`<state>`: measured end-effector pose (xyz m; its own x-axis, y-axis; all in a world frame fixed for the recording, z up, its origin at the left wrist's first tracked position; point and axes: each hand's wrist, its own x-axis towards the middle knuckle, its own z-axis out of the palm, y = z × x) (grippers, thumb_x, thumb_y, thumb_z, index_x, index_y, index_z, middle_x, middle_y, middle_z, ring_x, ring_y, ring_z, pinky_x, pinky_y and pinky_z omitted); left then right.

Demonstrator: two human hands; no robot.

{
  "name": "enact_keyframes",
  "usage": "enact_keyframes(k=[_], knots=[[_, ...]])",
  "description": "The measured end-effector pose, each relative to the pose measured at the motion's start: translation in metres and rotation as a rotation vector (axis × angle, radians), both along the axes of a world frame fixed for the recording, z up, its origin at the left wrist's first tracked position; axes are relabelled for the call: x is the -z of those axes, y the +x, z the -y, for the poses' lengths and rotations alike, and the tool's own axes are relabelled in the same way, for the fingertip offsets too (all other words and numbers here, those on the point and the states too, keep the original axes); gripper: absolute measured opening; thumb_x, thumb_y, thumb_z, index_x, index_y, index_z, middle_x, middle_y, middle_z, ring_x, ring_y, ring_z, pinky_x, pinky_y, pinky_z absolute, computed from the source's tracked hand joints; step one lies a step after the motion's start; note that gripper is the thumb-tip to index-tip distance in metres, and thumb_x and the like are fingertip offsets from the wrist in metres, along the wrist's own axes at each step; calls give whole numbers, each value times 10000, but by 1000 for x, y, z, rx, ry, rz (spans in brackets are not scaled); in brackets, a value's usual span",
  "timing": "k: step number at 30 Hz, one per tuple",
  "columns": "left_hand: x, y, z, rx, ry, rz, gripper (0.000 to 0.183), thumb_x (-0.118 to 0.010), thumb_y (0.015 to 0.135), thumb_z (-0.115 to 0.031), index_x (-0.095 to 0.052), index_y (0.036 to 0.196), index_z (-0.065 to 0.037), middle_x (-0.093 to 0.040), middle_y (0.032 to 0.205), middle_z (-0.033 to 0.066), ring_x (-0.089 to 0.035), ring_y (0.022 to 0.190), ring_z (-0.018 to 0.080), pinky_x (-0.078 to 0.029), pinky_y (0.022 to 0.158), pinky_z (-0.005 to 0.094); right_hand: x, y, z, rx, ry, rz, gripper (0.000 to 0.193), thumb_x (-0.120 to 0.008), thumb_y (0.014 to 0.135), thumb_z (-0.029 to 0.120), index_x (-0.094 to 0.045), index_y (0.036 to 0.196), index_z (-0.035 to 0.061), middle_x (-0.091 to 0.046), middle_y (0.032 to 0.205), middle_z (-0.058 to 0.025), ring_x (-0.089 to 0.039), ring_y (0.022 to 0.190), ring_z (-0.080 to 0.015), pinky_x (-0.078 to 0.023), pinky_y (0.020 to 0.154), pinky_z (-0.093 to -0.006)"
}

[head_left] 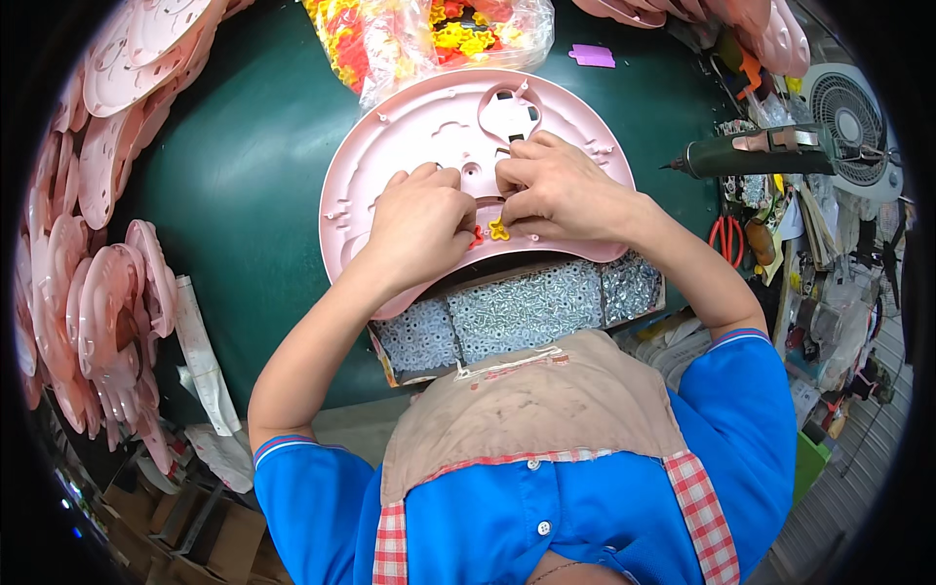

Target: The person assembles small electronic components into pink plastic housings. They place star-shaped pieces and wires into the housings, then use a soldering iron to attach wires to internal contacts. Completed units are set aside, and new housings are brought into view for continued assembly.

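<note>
A pink, half-round plastic shell [409, 132] lies with its ribbed inside up in front of me, its near edge over a box of small metal parts. Both hands work close together at the shell's near middle. My left hand [421, 219] is closed, fingers curled down beside a small red flower-shaped piece [477, 237], which they seem to pinch. My right hand [558, 190] is closed too, its fingertips at a small yellow flower-shaped piece [499, 229]. The fingers partly hide both pieces and the shell's middle.
Screws and washers fill a sectioned box [526, 302] against my apron. Behind the shell sit clear bags of red and yellow pieces [458, 39] and a purple tag [592, 56]. Pink shells [88, 292] pile up left. A green electric screwdriver [751, 153], red-handled pliers [726, 239] and a fan [846, 122] stand right.
</note>
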<state>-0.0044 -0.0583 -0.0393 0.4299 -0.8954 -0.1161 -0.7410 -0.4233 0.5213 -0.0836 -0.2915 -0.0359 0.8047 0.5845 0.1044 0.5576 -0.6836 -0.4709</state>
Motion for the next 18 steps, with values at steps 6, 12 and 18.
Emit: enact_keyframes(k=[6,12,18], knots=[[2,0,-2,-9,-22,-15,84,-789,748,-189,-793,796,-120,-626,858,52,-592,942,257,-417,798,410,-3,3,-4,12,-27,-43,90,-812,748,259,-764,752,184,-585,872,18,-585,953,-198,-429,872,-399],[4,0,-2,-14,-23,-2,72,-764,751,-179,-787,787,-121,-633,874,54,-596,951,261,-422,807,415,-16,7,-18,44,-173,-97,97,-779,760,236,-803,809,155,-661,918,-35,-617,993,-231,-440,906,-410],[3,-3,-1,-25,5,21,73,-754,743,-180,-773,776,-118,-637,884,63,-602,965,267,-431,820,417,-20,12,-40,121,-417,-172,126,-752,757,193,-795,834,104,-636,929,-81,-628,982,-256,-425,886,-433]])
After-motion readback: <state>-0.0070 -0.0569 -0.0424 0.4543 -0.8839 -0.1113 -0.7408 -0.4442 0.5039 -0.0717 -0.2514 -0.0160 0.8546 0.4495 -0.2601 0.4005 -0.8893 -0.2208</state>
